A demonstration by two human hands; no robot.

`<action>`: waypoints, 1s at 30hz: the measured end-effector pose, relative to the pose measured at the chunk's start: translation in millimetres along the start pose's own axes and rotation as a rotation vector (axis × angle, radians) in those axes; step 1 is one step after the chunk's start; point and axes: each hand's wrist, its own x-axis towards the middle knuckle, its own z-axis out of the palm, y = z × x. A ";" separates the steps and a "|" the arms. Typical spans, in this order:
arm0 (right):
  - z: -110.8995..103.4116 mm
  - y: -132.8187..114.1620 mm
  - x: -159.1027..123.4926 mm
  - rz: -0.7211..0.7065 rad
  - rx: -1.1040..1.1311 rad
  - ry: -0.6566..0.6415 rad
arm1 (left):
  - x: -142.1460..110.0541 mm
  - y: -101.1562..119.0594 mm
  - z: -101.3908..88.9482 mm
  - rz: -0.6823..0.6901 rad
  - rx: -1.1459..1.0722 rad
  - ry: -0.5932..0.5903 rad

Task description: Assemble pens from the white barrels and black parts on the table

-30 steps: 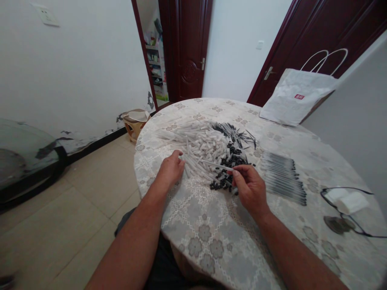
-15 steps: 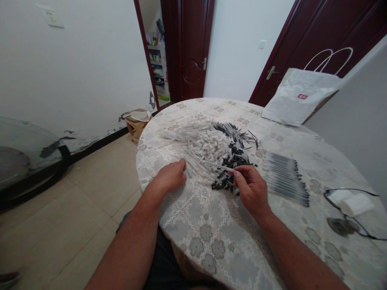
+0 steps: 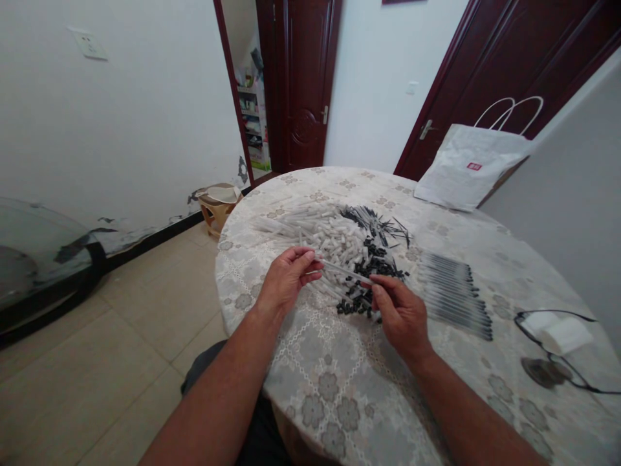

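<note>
A slim, whitish pen barrel (image 3: pixel 345 270) is held aslant above the table between my two hands. My left hand (image 3: pixel 290 275) pinches its left end between thumb and fingertips, the other fingers loosely curled. At the opposite end, my right hand (image 3: pixel 402 315) has thumb and forefinger closed on it. Beneath and behind it lies a heap of white pen tubes and short white pieces (image 3: pixel 334 233). Small black pen parts (image 3: pixel 376 262) are piled close to my right fingertips, with thin dark-tipped refills (image 3: pixel 371 220) behind them. A row of black-ended pens (image 3: pixel 451 294) lies right of my right hand.
The round table (image 3: pixel 334 388) wears a patterned lace cloth. Eyeglasses (image 3: pixel 553 353), a white roll (image 3: pixel 565 333) and a round dark object (image 3: pixel 546 372) lie at the right. A white paper bag (image 3: pixel 473 168) stands at the back right. A stool (image 3: pixel 218 210) is beyond the left edge.
My left hand has risen from the table beside the heap, moved right and taken the barrel's left end. My right hand keeps its hold. The view has tilted up slightly.
</note>
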 end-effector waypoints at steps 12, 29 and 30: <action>-0.2 0.2 2.3 -0.014 -0.122 0.019 | 12.8 -17.4 -3.0 -0.039 -0.182 0.020; -3.1 1.2 2.6 0.008 -0.171 -0.012 | 3.5 18.3 -27.7 0.358 0.613 0.229; -3.5 0.8 2.6 0.011 -0.177 -0.005 | 1.7 28.6 -40.0 0.482 0.782 0.418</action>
